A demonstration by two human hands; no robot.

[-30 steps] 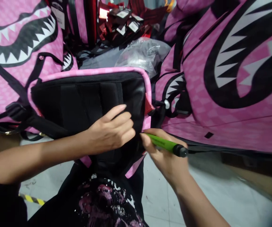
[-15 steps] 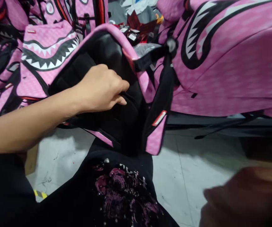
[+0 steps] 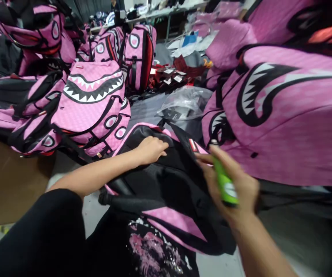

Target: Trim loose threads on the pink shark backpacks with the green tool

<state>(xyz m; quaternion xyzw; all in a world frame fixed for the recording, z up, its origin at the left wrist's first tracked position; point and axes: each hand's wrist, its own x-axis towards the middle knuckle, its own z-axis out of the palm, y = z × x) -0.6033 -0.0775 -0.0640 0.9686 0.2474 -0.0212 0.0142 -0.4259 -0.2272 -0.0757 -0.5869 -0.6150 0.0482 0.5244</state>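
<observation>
A pink and black backpack [image 3: 166, 184] lies across my lap, its black back panel and straps facing up. My left hand [image 3: 152, 150] is closed on the black fabric near its upper edge. In my right hand [image 3: 235, 177] is a bright green lighter-like object [image 3: 225, 182] with a metal tip, held upright over the backpack's right side. A strap with a small red and white label [image 3: 193, 145] lies just left of that tip.
Pink shark-mouth backpacks are piled at the left [image 3: 90, 96] and right [image 3: 298, 127]. Between them lie a clear plastic bag [image 3: 184, 102] and red tags [image 3: 171, 75]. A cardboard box [image 3: 12, 181] stands at lower left. A person [image 3: 115, 5] is far back.
The view has shifted, showing more of the surroundings. The backpack now lies flatter and lower over my lap. My right hand has come in from the lower right to the backpack, showing the green object.
</observation>
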